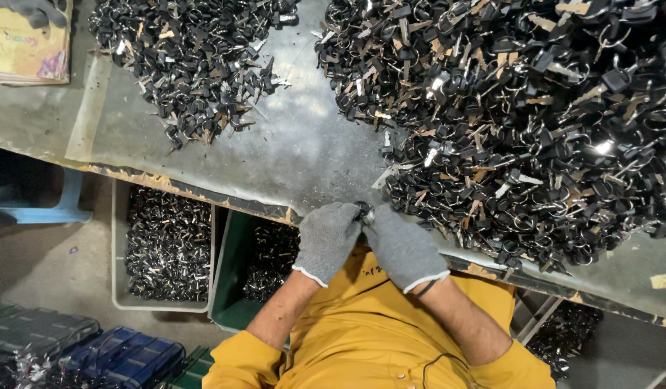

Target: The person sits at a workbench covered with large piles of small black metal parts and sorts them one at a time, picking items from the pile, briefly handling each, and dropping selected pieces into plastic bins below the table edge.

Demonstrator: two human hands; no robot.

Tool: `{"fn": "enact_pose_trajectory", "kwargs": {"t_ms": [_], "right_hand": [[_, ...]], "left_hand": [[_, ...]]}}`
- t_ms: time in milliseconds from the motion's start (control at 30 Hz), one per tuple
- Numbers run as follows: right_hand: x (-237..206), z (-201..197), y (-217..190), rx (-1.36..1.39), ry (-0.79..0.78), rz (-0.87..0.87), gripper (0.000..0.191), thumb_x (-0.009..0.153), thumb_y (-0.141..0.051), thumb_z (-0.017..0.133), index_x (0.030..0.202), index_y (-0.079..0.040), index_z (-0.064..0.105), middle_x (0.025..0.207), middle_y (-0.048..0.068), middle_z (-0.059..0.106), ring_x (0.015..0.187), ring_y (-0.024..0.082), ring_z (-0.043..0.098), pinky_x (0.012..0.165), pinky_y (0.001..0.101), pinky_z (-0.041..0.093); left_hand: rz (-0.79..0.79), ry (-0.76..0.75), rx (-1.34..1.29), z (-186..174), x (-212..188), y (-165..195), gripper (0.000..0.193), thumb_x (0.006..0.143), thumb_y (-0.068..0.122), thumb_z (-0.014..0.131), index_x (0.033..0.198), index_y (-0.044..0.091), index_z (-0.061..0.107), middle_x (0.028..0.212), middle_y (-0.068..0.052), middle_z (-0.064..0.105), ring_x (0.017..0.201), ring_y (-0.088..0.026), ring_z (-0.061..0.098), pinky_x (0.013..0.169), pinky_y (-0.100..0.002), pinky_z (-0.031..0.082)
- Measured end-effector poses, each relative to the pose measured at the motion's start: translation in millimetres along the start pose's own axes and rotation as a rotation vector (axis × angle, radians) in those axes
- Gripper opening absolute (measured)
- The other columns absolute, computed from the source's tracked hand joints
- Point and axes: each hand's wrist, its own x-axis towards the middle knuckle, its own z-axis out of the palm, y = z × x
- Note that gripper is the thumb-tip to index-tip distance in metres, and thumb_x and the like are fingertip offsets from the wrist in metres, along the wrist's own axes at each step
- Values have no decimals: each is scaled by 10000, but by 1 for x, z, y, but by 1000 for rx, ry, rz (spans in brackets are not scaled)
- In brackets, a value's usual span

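My left hand point(326, 241) and my right hand point(403, 248), both in grey knit gloves, meet at the near edge of a worn metal tabletop point(297, 144). Between their fingertips they pinch a small black-headed key on a ring point(363, 211); most of it is hidden by the fingers. Just right of and beyond my hands spreads a large heap of black keys with rings and tan tags point(535, 122). A smaller heap of the same black keys point(196, 57) lies at the far left of the table. My yellow sleeves show at the bottom.
Under the table edge stand a grey bin point(120, 245) and a green bin point(225, 274), both holding dark key parts. A blue stool point(45, 209) is at left, dark blue cases point(124, 356) at bottom left, and a yellowish packet point(27, 39) at the table's far left corner.
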Motion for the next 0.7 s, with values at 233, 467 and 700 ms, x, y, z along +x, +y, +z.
{"fn": "enact_pose_trajectory", "kwargs": {"t_ms": [233,467,700], "right_hand": [[-2,22,14,-62,138,-60,270,1000,-310,567,1111,-64,563,914,194,725,739,415,732,579,495,584],[4,13,15,-139,101,-69,300,1000,-329,565,1145,-67,549,845,189,727,725,392,729,596,504,572],[-11,18,17,-190,138,44,247,1020,-359,581,1098,-125,574,897,162,728,771,392,729,635,506,575]], "left_hand": [[126,70,39,5,-2,0,126,813,123,728,920,111,664,808,-87,667,782,-309,678,697,-452,531],[241,36,83,0,0,5,95,867,87,678,954,90,642,818,-90,632,797,-298,662,713,-437,527],[116,25,190,-3,-11,14,73,869,133,692,886,99,630,792,-91,616,762,-298,644,673,-455,505]]}}
